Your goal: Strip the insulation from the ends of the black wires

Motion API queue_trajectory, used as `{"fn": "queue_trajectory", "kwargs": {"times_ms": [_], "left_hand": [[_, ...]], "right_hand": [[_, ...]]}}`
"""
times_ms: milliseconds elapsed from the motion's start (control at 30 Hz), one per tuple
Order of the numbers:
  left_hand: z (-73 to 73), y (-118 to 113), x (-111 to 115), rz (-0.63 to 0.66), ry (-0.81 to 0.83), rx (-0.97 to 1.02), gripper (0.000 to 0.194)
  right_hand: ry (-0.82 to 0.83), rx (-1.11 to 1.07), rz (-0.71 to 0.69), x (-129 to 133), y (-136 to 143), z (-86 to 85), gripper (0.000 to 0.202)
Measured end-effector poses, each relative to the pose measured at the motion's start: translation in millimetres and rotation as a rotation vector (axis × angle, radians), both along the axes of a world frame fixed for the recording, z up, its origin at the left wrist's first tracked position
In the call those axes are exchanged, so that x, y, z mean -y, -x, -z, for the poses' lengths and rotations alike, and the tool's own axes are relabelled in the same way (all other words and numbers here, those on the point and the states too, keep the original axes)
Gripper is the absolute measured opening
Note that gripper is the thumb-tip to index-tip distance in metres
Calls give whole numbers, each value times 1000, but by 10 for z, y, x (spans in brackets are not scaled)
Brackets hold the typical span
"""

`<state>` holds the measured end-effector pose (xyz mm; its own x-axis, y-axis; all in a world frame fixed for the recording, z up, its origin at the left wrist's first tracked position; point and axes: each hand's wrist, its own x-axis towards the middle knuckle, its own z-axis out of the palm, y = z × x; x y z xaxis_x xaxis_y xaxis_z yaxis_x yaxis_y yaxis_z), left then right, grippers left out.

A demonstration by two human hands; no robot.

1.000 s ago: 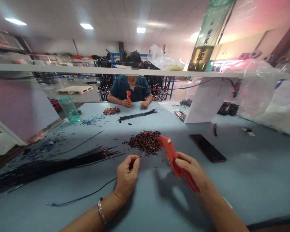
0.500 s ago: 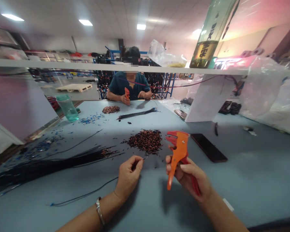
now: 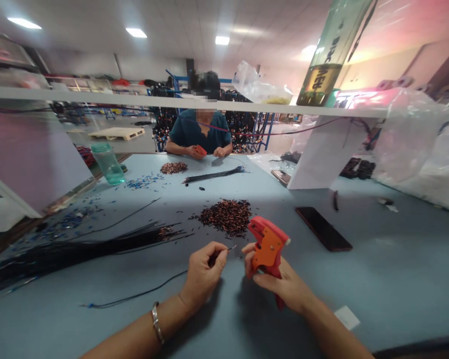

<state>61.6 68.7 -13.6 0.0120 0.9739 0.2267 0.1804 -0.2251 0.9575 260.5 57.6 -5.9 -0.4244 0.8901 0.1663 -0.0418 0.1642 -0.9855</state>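
Note:
My left hand [image 3: 206, 267] pinches a thin black wire [image 3: 145, 290] near its end; a short tip pokes out past the fingertips, and the rest trails left to a blue terminal [image 3: 90, 305] on the table. My right hand [image 3: 280, 284] is wrapped around an orange and red wire stripper [image 3: 268, 244], whose jaws point up and left, apart from the wire tip. Just beyond both hands lies a heap of short black and copper-coloured offcuts [image 3: 226, 217]. To the left rests a bundle of black wires [image 3: 97, 252] with bare ends toward the heap.
A black phone [image 3: 324, 228] lies at right, near a small white paper [image 3: 347, 317]. Blue bits [image 3: 69, 218] and a green bottle [image 3: 108, 164] are at left. Across the table [image 3: 217, 334], a co-worker [image 3: 200, 132] holds an orange tool. A white shelf [image 3: 262, 108] spans overhead.
The wire stripper has turned and come left and closer to the wire tip, its handles squeezed closer together. My left hand has shifted slightly right. The co-worker's tool has been lowered.

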Motion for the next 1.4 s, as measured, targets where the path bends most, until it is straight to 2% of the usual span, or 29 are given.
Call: {"fn": "queue_trajectory", "kwargs": {"times_ms": [100,167,300,533,967,1200,1400], "left_hand": [[-14,-18,26,61,57,78,20],[-21,-30,36,104,104,141,18],[-35,-45,35,138,184,243,19],[-42,-39,36,195,223,324,19],[-77,-19,80,306,103,148,18],[-46,-20,69,306,66,96,15],[-84,-20,78,316,88,86,17]], "right_hand": [[-424,373,218,6,16,27,43],[-636,529,271,12,49,65,47],[-799,657,272,26,125,117,35],[-827,691,347,18,108,115,39],[-839,672,379,11,86,101,36],[-875,689,384,-5,90,102,32],[-874,693,359,5,85,90,34]]}}
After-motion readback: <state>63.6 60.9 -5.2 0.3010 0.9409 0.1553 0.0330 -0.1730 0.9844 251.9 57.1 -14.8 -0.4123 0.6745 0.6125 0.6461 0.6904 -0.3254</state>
